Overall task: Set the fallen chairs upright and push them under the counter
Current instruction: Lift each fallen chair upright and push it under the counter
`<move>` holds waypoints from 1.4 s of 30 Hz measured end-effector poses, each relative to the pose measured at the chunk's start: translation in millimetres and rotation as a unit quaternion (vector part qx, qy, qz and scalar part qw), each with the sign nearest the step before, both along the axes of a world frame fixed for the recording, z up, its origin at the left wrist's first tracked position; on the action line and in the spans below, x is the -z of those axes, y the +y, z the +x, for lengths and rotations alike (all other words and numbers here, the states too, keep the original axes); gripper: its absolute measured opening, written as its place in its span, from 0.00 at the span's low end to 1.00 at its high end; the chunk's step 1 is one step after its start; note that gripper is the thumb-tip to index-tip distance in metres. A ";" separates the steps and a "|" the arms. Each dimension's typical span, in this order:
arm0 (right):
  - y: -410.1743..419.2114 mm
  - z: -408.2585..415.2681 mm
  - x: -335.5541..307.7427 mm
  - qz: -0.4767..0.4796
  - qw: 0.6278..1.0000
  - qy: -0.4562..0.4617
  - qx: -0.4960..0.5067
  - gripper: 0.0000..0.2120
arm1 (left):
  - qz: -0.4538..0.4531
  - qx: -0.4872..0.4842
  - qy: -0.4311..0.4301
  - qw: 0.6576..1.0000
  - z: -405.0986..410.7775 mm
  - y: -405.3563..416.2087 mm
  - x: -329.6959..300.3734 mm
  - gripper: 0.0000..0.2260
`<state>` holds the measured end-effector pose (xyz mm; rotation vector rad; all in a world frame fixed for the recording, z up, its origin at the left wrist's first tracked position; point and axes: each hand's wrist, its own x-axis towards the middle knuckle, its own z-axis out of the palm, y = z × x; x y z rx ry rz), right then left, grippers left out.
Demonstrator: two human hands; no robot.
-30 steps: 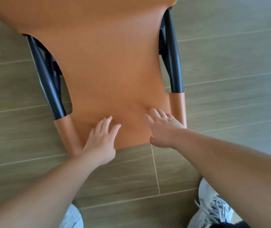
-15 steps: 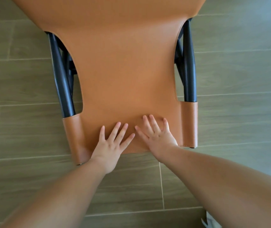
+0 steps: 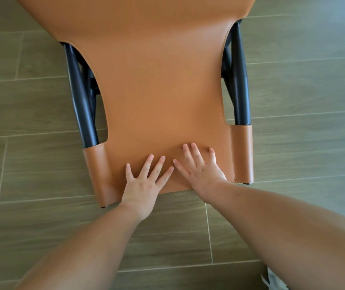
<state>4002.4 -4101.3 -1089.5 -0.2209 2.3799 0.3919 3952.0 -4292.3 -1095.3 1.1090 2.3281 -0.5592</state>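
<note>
The floor [image 3: 31, 114] of long grey-brown wood-look tiles is bare on the left of the chair [image 3: 163, 84], so there is open room on that side. The chair takes the middle of the view, and its tan leather back spreads wide toward the top edge, where it is cut off. The seat and the counter cannot be seen. At the left, a black metal tube [image 3: 81, 105] of the frame runs down into a leather sleeve, whose lower end is near the floor; a second dark bar sits behind it, hard to make out.

The left hand [image 3: 144, 185] lies flat on the lower edge of the leather, with fingers spread and palm down. It presses on the surface and closes around nothing. Just beside it, with the fingertips almost meeting, the right hand [image 3: 200, 170] lies in the same way, open and flat on the leather, gripping nothing. Both forearms reach in from the bottom corners.

On the right, another black tube [image 3: 240, 80] enters its sleeve, and beyond it the floor is again free. In the bottom right corner a small piece of a white shoe [image 3: 274, 282] shows, mostly cut off.

Compared with half a second ago, the hands are a little closer together, and the chair sits slightly more to the right in the view.
</note>
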 end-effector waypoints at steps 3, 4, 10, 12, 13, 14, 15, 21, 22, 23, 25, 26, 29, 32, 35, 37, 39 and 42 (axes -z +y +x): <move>1.3 -3.4 -1.1 0.002 1.000 -0.013 -0.006 0.54 | -0.009 -0.012 -0.007 1.000 0.1 3.0 -2.4 0.49; 1.8 -3.7 -1.6 0.002 1.000 -0.015 -0.009 0.53 | -0.010 -0.016 -0.008 1.000 0.4 4.2 -3.1 0.49; 3.1 -4.6 -6.0 0.005 1.000 -0.018 -0.023 0.51 | -0.013 -0.025 -0.011 1.000 -1.3 8.0 -6.1 0.49; 4.1 -6.3 -7.2 0.006 0.999 -0.018 -0.025 0.51 | -0.011 -0.027 -0.020 0.999 -3.5 7.4 -8.1 0.49; 5.6 -7.1 -8.3 0.007 1.000 -0.020 -0.024 0.52 | -0.007 -0.028 -0.027 0.999 -5.1 7.4 -9.1 0.49; 7.1 -8.1 -9.7 0.007 1.000 -0.022 -0.015 0.52 | -0.004 -0.030 -0.036 0.999 -6.9 7.5 -10.5 0.50; 7.8 -9.2 -10.9 0.003 1.000 -0.023 -0.002 0.52 | -0.001 -0.032 -0.047 0.998 -8.8 6.8 -12.5 0.50; 7.5 -6.2 -15.4 -0.004 1.000 -0.015 0.027 0.58 | 0.014 -0.031 -0.092 0.995 -12.4 3.6 -19.7 0.50; 7.4 -5.3 -15.8 -0.008 1.000 -0.012 0.026 0.57 | 0.016 -0.032 -0.098 0.995 -12.6 2.5 -20.5 0.49; 7.6 -4.3 -15.7 -0.014 1.000 -0.010 0.024 0.55 | 0.017 -0.032 -0.105 0.994 -13.0 1.5 -21.7 0.49; 8.1 -2.3 -16.6 -0.023 0.999 -0.006 0.022 0.54 | 0.017 -0.032 -0.116 0.993 -15.1 0.4 -24.9 0.49; 8.0 -1.2 -18.0 -0.024 0.999 -0.005 0.022 0.54 | 0.015 -0.030 -0.120 0.992 -15.8 0.0 -26.7 0.50; 7.1 1.4 -20.8 -0.030 0.999 -0.007 0.028 0.52 | 0.016 -0.028 -0.119 0.992 -17.4 -1.3 -30.6 0.50; 4.1 1.4 -25.7 -0.043 0.998 -0.011 0.043 0.51 | 0.021 -0.018 -0.112 0.993 -18.0 -5.1 -36.4 0.47; -0.9 3.9 -34.4 -0.067 0.996 -0.008 0.064 0.48 | 0.030 -0.015 -0.111 0.993 -17.0 -9.2 -45.6 0.44; -0.9 6.3 -48.7 -0.089 0.992 -0.022 0.082 0.48 | 0.034 -0.013 -0.119 0.992 -17.3 -8.7 -57.2 0.43; 0.5 6.7 -65.8 -0.107 0.989 -0.027 0.099 0.48 | 0.042 -0.016 -0.127 0.991 -20.3 -9.6 -73.3 0.42; 0.7 0.7 -98.4 -0.118 0.986 -0.037 0.112 0.47 | 0.046 -0.016 -0.149 0.988 -27.7 -10.4 -106.6 0.41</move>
